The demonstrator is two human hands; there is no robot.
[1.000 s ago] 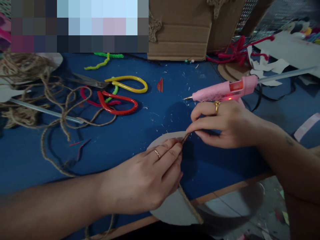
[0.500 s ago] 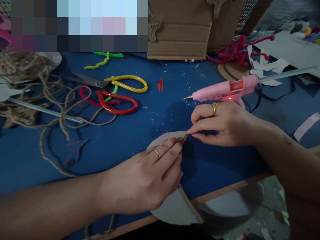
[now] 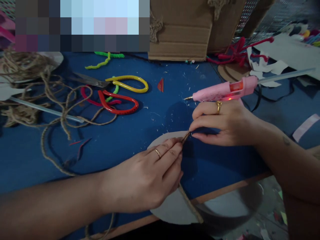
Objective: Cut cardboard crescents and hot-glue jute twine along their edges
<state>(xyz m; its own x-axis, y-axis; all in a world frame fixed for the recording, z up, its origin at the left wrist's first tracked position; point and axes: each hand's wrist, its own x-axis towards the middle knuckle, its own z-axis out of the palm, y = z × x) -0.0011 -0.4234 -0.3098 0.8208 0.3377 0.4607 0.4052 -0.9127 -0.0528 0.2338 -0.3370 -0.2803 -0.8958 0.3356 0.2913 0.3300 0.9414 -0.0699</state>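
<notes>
A light grey semicircular cardboard piece (image 3: 172,210) lies at the table's front edge, partly overhanging it. Brown twine (image 3: 185,136) runs along its straight side. My left hand (image 3: 150,176) is closed over the middle of the cardboard, fingers together along the twine edge, and hides much of it. With thumb and forefinger, my right hand (image 3: 220,125) pinches the twine at the upper corner of the straight side. Just behind my right hand lies a pink hot glue gun (image 3: 212,93), its red light lit and a glue stick in its back.
Scissors (image 3: 130,83) with yellow and red handles lie at centre left. Tangled twine (image 3: 27,66) and a glue stick (image 3: 47,110) are on the left. A cardboard box (image 3: 178,36) stands behind. Paper scraps (image 3: 270,68) and red pipe cleaners (image 3: 237,53) sit back right. Below the edge is a round container (image 3: 230,203).
My right hand has shifted very slightly, still pinching the twine's end. My left hand stays in place on the cardboard. The view has moved a little.
</notes>
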